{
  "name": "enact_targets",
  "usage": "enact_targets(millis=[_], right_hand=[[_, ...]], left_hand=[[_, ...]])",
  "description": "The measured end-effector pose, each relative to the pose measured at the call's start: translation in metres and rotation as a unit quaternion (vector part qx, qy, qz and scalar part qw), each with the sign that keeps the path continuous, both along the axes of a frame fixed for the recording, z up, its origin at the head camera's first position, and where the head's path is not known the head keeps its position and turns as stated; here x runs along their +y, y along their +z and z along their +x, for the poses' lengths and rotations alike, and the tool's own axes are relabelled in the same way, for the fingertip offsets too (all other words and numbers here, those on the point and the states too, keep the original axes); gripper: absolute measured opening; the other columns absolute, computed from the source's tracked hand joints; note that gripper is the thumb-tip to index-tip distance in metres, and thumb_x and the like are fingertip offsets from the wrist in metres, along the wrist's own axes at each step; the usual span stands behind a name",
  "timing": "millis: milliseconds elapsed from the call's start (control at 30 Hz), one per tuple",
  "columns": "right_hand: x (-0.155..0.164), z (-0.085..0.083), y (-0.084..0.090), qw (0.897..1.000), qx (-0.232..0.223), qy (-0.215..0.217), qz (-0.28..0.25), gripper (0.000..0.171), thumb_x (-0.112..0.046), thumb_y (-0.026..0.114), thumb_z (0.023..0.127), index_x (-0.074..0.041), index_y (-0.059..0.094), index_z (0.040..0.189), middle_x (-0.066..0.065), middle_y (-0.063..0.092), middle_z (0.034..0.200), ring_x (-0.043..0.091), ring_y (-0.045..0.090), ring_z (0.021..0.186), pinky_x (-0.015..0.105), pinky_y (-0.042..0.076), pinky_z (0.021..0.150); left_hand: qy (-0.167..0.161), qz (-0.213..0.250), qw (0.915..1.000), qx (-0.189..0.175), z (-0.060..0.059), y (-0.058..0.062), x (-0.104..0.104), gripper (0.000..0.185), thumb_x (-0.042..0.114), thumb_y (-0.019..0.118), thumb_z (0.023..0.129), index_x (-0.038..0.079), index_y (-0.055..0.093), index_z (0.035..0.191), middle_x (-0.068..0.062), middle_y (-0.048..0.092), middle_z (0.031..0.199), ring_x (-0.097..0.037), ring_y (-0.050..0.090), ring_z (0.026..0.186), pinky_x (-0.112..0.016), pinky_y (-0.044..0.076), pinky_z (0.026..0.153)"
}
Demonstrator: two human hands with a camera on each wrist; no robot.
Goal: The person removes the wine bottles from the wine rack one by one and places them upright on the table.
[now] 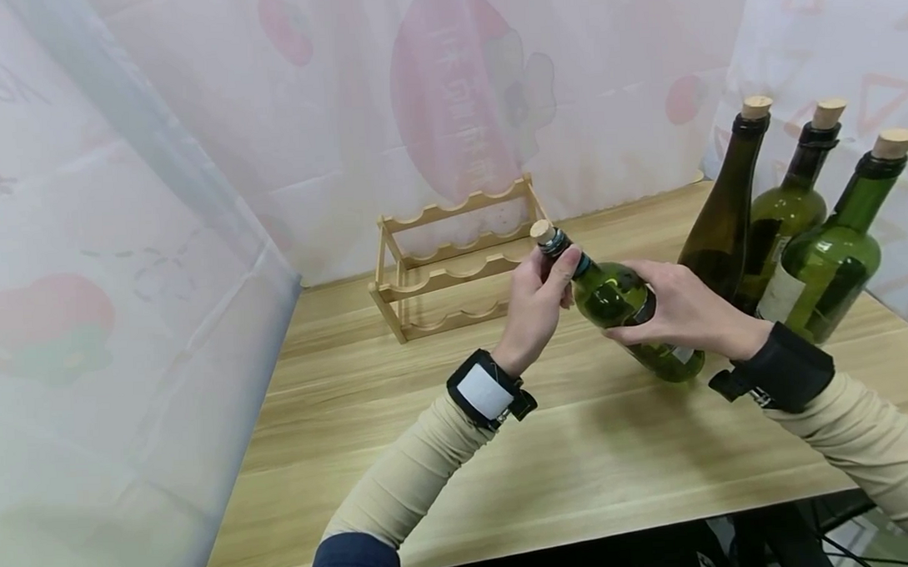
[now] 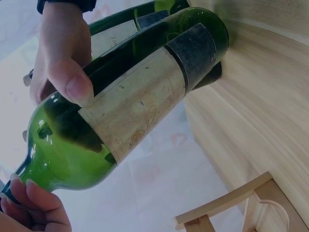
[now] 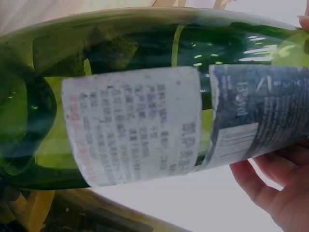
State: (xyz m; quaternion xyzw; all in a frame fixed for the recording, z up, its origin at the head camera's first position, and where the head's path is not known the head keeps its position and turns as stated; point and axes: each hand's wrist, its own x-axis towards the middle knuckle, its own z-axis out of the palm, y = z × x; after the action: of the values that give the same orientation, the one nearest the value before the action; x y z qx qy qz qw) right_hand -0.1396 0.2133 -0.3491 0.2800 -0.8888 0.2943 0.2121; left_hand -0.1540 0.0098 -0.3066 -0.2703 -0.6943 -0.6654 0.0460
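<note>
I count four green glass bottles here, each stopped with a cork. One green bottle (image 1: 622, 311) is off the wooden table (image 1: 565, 455), tilted with its neck up toward the back left and its base low near the tabletop, carried between my two hands. My left hand (image 1: 537, 310) curls round the neck just under the cork (image 1: 542, 229), thumb along the glass. My right hand (image 1: 676, 313) wraps over the body from above, fingers bent round the labelled middle; in the left wrist view its thumb presses the glass just beside the pale paper label (image 2: 137, 99), and next to that label sits a second, dark label (image 2: 195, 53). That makes two labels on this one bottle, and the right wrist view shows both close up, though the print is too blurred for me to read. The other three bottles (image 1: 786, 230) stand upright in a tight cluster at the right rear of the table, just beyond my right hand. One light wooden rack (image 1: 453, 258), with scalloped rails in two tiers, stands at the back of the table, near the held bottle's cork and apart from it.
</note>
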Motion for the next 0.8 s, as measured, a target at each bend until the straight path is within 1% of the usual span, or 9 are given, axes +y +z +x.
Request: enact_targets(millis=[267,533,667,800], right_hand=[[0.008,0.003,0.0,1.0,-0.002,-0.014,0.008,0.075,-0.024,0.09,0.062,0.0,0.057,0.124,0.009,0.069,0.101,0.019,0.067,0.082,0.03,0.056,0.065],[0.015,0.005,-0.002,1.0,-0.006,-0.024,0.007,0.073,-0.024,0.091,0.06,0.0,0.059,0.121,0.007,0.069,0.098,0.016,0.066,0.08,0.028,0.055,0.065],[0.018,0.006,-0.002,1.0,-0.003,-0.027,0.008,0.072,-0.023,0.091,0.06,0.0,0.059,0.12,0.007,0.07,0.097,0.015,0.066,0.079,0.026,0.054,0.064],[0.021,0.007,-0.001,1.0,-0.002,-0.028,0.009,0.072,-0.022,0.091,0.06,0.001,0.059,0.12,0.008,0.07,0.097,0.016,0.066,0.079,0.027,0.055,0.064]], left_hand=[[-0.001,-0.012,0.9999,-0.003,0.0,0.002,0.009,0.024,0.02,0.053,0.1,-0.004,0.054,0.101,-0.003,0.046,0.07,-0.009,0.045,0.056,-0.02,0.042,0.052],[-0.009,-0.013,0.9997,-0.02,0.0,0.001,0.017,0.024,0.018,0.053,0.1,-0.005,0.053,0.102,-0.003,0.045,0.068,-0.011,0.045,0.055,-0.02,0.041,0.052],[-0.02,-0.015,0.9992,-0.03,0.0,0.002,0.021,0.022,0.014,0.05,0.101,-0.007,0.053,0.102,-0.004,0.045,0.068,-0.015,0.044,0.056,-0.023,0.04,0.052],[-0.027,-0.014,0.9992,-0.025,0.0,0.003,0.023,0.021,0.013,0.05,0.101,-0.008,0.052,0.102,-0.005,0.045,0.068,-0.015,0.044,0.056,-0.024,0.04,0.052]])
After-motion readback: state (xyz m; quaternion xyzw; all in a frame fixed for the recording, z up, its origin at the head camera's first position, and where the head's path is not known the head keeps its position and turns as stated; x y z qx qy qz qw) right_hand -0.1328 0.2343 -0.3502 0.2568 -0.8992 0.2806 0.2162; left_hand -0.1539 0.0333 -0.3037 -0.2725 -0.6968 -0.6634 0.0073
